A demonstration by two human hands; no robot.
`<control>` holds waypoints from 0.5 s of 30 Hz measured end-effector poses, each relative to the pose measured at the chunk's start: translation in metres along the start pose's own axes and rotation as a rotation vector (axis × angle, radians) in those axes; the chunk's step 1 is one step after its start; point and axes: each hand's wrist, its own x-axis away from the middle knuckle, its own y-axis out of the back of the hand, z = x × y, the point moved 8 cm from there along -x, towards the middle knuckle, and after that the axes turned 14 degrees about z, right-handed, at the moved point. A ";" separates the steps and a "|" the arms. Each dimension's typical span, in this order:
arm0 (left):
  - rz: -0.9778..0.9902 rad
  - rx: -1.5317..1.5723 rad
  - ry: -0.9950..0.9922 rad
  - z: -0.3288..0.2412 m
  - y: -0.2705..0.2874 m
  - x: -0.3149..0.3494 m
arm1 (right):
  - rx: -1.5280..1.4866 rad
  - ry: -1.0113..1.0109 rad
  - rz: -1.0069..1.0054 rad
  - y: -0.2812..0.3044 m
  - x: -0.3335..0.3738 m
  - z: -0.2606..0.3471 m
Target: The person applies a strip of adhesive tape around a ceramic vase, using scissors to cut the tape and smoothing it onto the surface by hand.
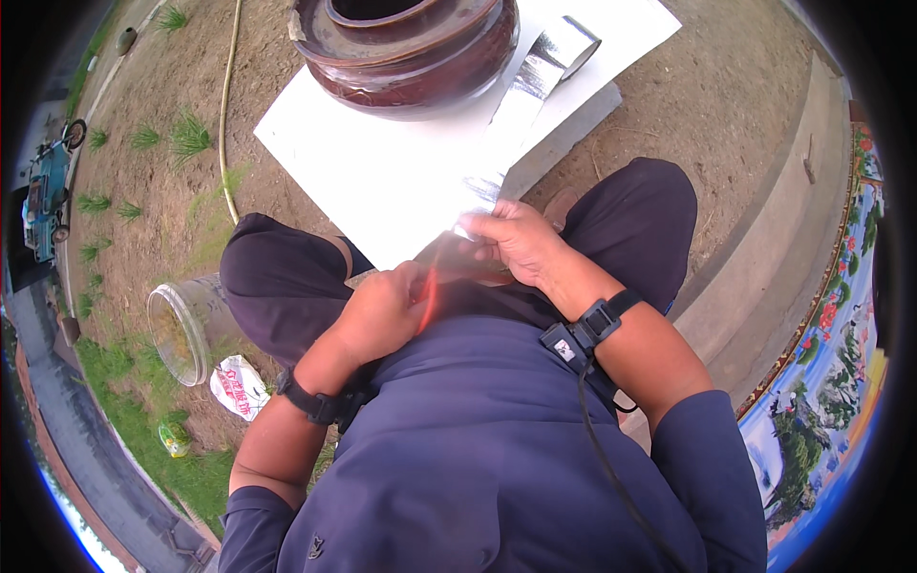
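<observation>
My right hand [525, 244] pinches the free end of a strip of silver foil tape [483, 186]. The strip runs up across a white board [382, 177] to its roll [564, 50], which rests at the board's far right. Close beside it, in front of my belly, my left hand [382, 310] is closed around a thin orange-red curved thing [428, 304]. Motion blurs that thing, and its kind cannot be made out. A dark brown glazed jar [411, 72] with a wide round rim stands on the board's far part.
My bent knees flank the board, which lies on a grey slab [564, 138]. To the left are a clear plastic bucket [181, 334] on its side, a white bag [239, 387] and a long hose [229, 115]. A concrete step [764, 229] and a painted wall [821, 382] are at right.
</observation>
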 end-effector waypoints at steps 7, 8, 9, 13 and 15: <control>0.032 -0.026 -0.008 0.000 -0.001 0.000 | -0.174 0.059 -0.012 0.001 0.000 0.007; 0.026 -0.032 -0.010 -0.001 0.000 0.000 | -0.174 0.059 -0.013 0.000 0.001 0.007; 0.019 -0.038 -0.013 -0.001 0.000 0.000 | -0.150 0.045 -0.030 0.000 0.002 0.007; 0.014 -0.056 -0.010 -0.004 0.002 -0.001 | -0.116 0.032 -0.037 -0.001 0.004 0.007; 0.006 -0.108 0.012 -0.008 0.005 0.000 | -0.095 0.034 -0.042 -0.001 0.004 0.007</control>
